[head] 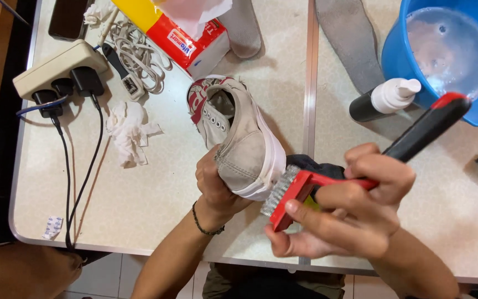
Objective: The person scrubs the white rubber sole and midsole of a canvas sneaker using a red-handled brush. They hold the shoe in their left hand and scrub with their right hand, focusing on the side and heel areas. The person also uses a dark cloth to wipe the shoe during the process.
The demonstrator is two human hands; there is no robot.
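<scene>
Head view, looking down on a pale speckled table (156,188) at which a person works with both hands. Beyond the grip, at the far right, stands a blue bucket (399,50) of cloudy water; between it and the hands lies a small black bottle with a white pump cap (385,99). Far left of the grip sit a beige power strip (56,69) with black plugs and a crumpled white tissue (128,130). The grey canvas shoe (239,138), laces removed, is held off the table with its toe end toward the person; the left hand (214,185) is closed around that toe end, thumb across the canvas upper. The shoe looks light; its upper is judged soft and likely to buckle under pressure, while the white rubber sole edge is stiffer and gives the firmer hold, possibly slippery if wet, though wetness cannot be confirmed here. The right hand (355,207) is wrapped around the red and black brush (360,163) at the neck, just behind the head, whose pale bristles touch the sole edge beside the left thumb. The rigid handle projects away from the grip toward the bucket.
</scene>
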